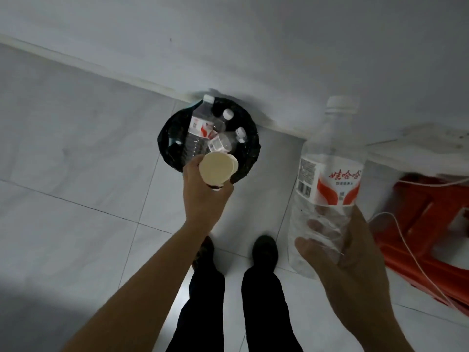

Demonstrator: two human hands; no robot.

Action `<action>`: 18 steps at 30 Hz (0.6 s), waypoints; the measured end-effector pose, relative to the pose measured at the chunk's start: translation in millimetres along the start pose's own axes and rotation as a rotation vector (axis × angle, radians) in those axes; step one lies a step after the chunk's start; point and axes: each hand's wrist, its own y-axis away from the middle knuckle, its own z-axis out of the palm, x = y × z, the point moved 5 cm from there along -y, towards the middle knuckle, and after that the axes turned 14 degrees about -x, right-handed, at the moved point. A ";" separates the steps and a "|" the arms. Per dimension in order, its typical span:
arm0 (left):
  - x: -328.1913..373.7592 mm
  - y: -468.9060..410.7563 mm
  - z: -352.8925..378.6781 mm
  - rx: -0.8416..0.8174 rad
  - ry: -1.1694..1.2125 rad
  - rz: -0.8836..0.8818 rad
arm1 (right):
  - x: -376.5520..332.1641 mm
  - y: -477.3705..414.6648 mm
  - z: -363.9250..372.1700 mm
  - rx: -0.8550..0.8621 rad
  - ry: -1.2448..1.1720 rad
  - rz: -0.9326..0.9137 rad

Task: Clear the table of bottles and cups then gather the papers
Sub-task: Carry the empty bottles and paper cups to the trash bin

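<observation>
Right grip wraps the bottle; left grip pinches stacked cups over the full bin; they may bounce out.

Pale tiled floor meets a plain white wall at a skirting strip; a red plastic stool stands at the right, a white cable draped across it, the light dim

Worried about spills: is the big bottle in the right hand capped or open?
Capped. A white cap sits on the neck of the bottle, which the right hand grips near its base.
</observation>
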 end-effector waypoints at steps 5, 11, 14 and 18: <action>-67.0 -89.8 58.2 -0.009 -0.120 0.003 | 53.5 -44.9 19.3 0.041 0.001 0.042; -126.5 -126.5 84.6 -0.199 -0.311 -0.083 | 74.6 -73.0 37.3 0.019 -0.052 0.060; -121.1 -110.2 66.1 -0.261 -0.299 -0.029 | 63.3 -84.7 50.2 -0.022 -0.073 0.059; -124.4 -69.0 21.7 -0.223 -0.504 0.057 | 41.6 -120.6 82.1 -0.074 0.067 -0.052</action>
